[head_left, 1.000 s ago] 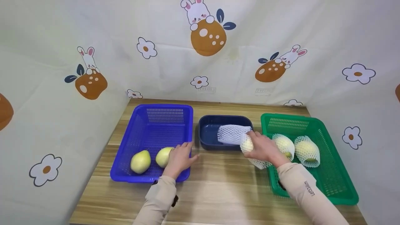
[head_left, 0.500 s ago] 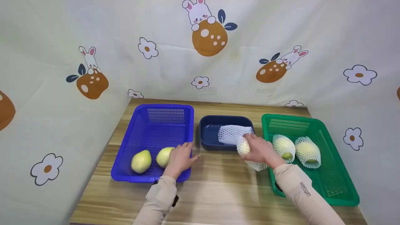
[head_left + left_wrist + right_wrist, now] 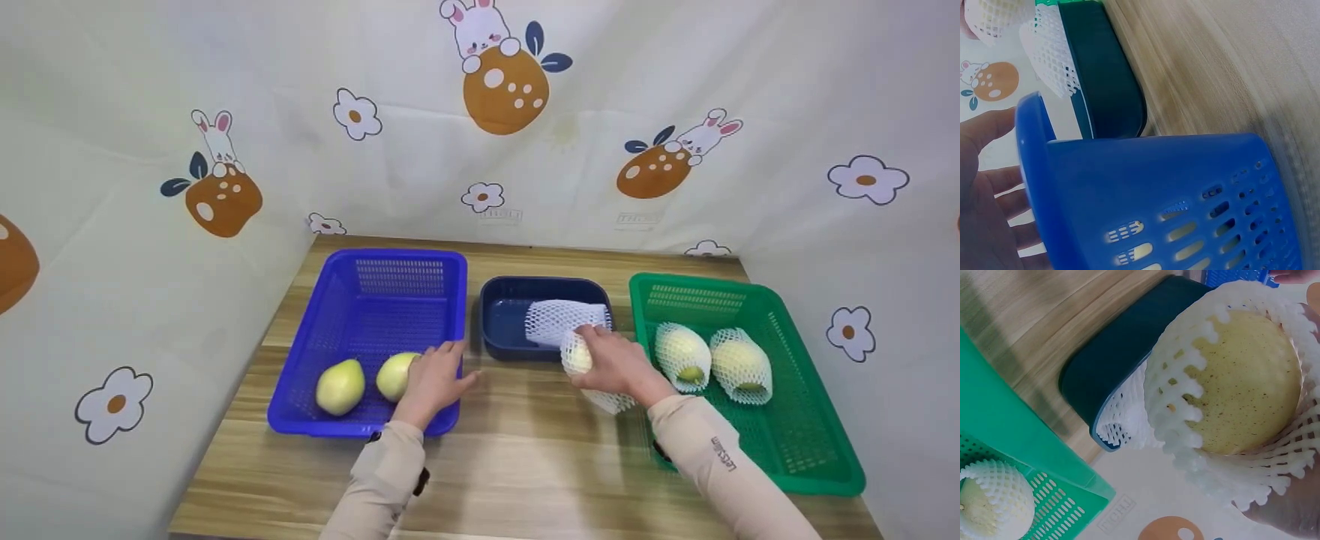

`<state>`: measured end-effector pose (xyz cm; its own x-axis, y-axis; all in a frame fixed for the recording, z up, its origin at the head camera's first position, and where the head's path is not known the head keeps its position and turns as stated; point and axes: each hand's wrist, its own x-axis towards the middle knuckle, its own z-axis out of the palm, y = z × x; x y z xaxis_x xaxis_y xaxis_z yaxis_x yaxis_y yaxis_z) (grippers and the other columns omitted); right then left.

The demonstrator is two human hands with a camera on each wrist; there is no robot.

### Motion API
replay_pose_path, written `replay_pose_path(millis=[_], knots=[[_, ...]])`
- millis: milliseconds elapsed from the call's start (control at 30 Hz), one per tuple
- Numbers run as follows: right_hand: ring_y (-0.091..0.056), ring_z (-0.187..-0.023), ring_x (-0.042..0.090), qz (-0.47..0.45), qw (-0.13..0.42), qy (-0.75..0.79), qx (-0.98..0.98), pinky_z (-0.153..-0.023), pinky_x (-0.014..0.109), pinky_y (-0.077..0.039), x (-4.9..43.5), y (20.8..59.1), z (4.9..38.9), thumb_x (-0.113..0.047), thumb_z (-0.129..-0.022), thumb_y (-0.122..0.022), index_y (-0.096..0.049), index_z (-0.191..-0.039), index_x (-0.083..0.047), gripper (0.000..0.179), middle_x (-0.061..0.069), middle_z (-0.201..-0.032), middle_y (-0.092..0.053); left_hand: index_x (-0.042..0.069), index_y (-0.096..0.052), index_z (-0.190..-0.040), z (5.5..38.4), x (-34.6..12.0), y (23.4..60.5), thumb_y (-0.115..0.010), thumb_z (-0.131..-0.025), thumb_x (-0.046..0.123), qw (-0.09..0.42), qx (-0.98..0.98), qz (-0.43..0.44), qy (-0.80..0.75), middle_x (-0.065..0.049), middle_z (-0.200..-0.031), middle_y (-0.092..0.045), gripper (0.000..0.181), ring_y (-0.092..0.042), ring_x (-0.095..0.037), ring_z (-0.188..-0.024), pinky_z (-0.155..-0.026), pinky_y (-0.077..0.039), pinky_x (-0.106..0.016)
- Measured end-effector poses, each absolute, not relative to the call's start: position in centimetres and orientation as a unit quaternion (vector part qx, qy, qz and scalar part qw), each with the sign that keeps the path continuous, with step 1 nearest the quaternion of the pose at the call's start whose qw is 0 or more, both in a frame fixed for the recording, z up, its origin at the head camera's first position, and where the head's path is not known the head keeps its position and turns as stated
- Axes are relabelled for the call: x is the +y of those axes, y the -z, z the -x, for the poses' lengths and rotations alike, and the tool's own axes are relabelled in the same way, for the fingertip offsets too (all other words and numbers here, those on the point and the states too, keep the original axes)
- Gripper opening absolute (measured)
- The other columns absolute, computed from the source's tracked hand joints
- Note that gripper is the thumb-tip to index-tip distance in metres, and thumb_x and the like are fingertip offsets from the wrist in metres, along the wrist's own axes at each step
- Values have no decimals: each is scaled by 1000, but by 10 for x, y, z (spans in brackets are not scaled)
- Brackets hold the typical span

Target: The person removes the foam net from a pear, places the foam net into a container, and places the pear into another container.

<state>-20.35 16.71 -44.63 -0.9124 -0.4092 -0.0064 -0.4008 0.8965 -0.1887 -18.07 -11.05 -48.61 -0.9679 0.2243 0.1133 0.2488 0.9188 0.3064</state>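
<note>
My right hand (image 3: 615, 364) grips a pale yellow, brown-speckled fruit (image 3: 1247, 382) in a white foam net sleeve (image 3: 1176, 422). It holds the fruit between the navy tray (image 3: 506, 345) and the green basket (image 3: 814, 390). An end of the sleeve hangs below the hand. My left hand (image 3: 433, 379) is at the right rim of the blue basket (image 3: 1112, 169), thumb spread from loosely extended fingers. Two bare yellow-green, pear-shaped fruits lie in that basket: one to the left (image 3: 340, 388), the other (image 3: 394, 376) partly hidden by my left hand.
Inside the navy tray lies a white foam net sleeve (image 3: 559, 321). The green basket holds two net-sleeved fruits (image 3: 682, 352). Everything stands on a wood-grain table (image 3: 517, 465), closed in at the back and sides by a printed curtain (image 3: 405, 165).
My right hand has moved left, away from the green basket toward the navy tray's front, carrying the sleeved fruit. My left hand has stayed at the blue basket.
</note>
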Motion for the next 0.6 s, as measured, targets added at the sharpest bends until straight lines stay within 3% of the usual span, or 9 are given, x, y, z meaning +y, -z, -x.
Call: replay_pose_path(millis=[600], knots=[[-54,-86,31,221,47,70,971,-57,48,-44,155,456,205,-43,-62,-69,-45,-120,-10,71,11,-108,-52,8,-51,-120,180,-110,486,-59,-78,42,33,-981,117,155,-10,-115,-54,55,-52,-36,-98,-77,-42,-48]])
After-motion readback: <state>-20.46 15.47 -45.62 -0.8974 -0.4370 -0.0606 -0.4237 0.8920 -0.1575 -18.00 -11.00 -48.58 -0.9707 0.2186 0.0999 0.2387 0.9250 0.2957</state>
